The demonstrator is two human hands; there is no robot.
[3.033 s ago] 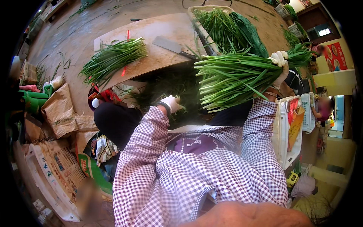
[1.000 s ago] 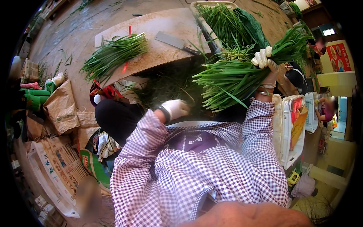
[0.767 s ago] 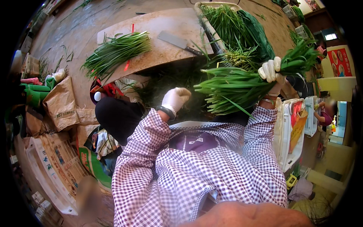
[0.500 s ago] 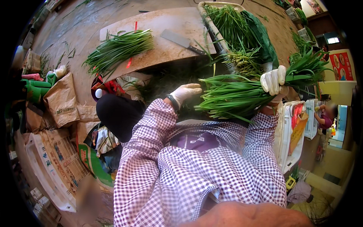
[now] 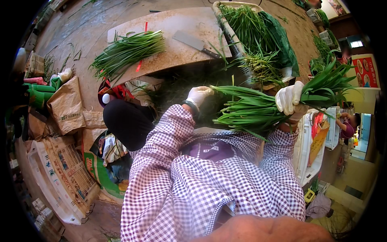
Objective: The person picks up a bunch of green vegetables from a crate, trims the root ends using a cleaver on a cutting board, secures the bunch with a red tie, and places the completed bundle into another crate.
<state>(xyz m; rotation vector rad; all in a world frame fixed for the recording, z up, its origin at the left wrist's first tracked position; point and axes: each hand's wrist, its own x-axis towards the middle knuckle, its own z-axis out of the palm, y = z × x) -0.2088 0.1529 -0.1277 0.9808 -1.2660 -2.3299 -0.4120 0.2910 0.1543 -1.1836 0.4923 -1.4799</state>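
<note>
One leafy bunch (image 5: 254,113) is in the gloved right hand (image 5: 289,100), fingers clamped round it; the left hand (image 5: 199,96), fingers together, pinches a stalk (image 5: 219,88) at its left end; beyond, a knife (image 5: 188,39) lies on the tabletop (image 5: 181,23).

It looks like a vegetable-preparing workplace: a pale flat board surface (image 5: 173,52) carries a bundle of long green leafy stalks (image 5: 131,51) and a broad steel cleaver (image 5: 189,40); right of that surface stands a cream plastic crate (image 5: 231,34) heaped with greens (image 5: 252,26), and leaf scraps (image 5: 77,55) litter the brown floor (image 5: 90,26) left of it.
</note>
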